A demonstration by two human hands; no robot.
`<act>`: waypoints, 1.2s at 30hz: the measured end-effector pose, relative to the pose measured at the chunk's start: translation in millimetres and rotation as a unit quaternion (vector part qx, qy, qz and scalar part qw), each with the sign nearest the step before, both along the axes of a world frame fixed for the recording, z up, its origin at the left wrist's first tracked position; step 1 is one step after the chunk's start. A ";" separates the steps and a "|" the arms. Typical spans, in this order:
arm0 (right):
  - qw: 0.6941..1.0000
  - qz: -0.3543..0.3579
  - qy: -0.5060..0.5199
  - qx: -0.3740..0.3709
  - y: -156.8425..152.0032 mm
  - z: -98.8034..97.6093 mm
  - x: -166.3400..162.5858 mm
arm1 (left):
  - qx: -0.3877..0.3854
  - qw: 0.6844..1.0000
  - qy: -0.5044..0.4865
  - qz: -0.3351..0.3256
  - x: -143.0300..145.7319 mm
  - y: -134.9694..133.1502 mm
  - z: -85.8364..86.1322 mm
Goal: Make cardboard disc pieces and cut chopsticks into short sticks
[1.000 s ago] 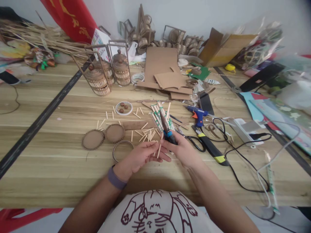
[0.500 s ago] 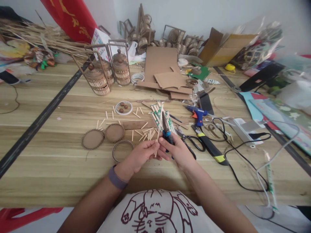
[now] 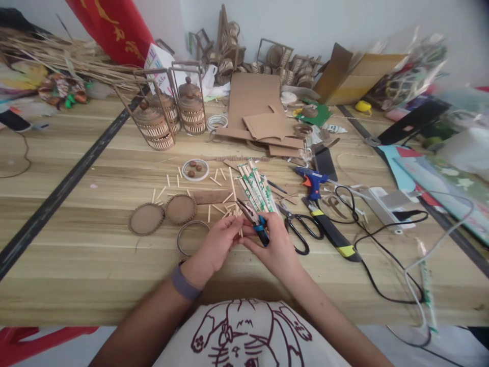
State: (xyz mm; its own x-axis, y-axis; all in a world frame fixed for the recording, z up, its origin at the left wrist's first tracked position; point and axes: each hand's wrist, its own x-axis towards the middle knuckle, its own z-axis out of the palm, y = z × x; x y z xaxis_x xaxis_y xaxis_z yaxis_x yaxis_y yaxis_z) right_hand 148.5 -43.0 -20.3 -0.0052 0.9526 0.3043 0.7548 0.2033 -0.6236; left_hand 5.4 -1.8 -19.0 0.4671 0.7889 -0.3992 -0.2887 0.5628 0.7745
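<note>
My left hand [image 3: 221,238] is closed around a thin wooden chopstick [image 3: 232,179] that points up and away from me. In my right hand [image 3: 278,243] is a pair of pliers [image 3: 250,215] with blue-and-black handles, its jaws tilted to the left beside the chopstick. Whether the jaws touch the stick I cannot tell. Just beyond the hands lie paper-wrapped chopsticks [image 3: 256,186] with green print. Short cut stick pieces [image 3: 217,208] are scattered near my left hand. A brown ring [image 3: 179,237] and two round cardboard discs [image 3: 180,209] rest to the left.
Black-handled scissors [image 3: 305,224], a blue glue gun [image 3: 313,179] and a black-and-yellow tool [image 3: 336,237] lie on the right among cables. A white ring [image 3: 184,173] surrounds several brown beads. Small tiered baskets [image 3: 156,135] stand at back left; cardboard sheets [image 3: 254,94] lie behind.
The pliers have swung from nearly upright to leaning left, and my right hand has turned with them. The chopstick's upper end has shifted left in my left hand.
</note>
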 end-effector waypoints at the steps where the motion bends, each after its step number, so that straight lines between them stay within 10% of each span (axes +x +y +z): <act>1: 1.000 0.000 -0.007 0.008 0.3 -0.2 0.0 | 0.001 1.000 -0.004 0.000 0.8 -0.8 -0.6; 11: 0.999 -0.005 -0.023 0.023 -0.4 -4.0 0.7 | -0.003 1.000 -0.028 0.008 4.5 -5.4 -4.2; 16: 0.991 0.002 0.081 -0.107 -3.4 12.7 9.8 | 0.017 1.000 0.015 -0.003 1.0 -5.2 0.0; 27: 0.858 0.081 0.193 -0.469 -24.1 53.0 69.3 | 0.058 0.986 0.035 -0.154 -6.7 -6.7 10.4; 36: 0.802 0.058 0.228 -0.550 -15.3 59.1 63.8 | 0.040 0.975 0.012 -0.218 -5.7 -9.8 8.1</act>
State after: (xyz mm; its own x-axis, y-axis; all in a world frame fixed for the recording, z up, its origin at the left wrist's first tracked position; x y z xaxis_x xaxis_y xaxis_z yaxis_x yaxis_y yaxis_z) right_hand 212.3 -58.3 38.8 -0.2407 0.6471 -0.7234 0.4141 -0.6056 -0.6795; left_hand -0.2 -11.6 -10.9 0.7564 0.5466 -0.3592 -0.0169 0.5654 0.8247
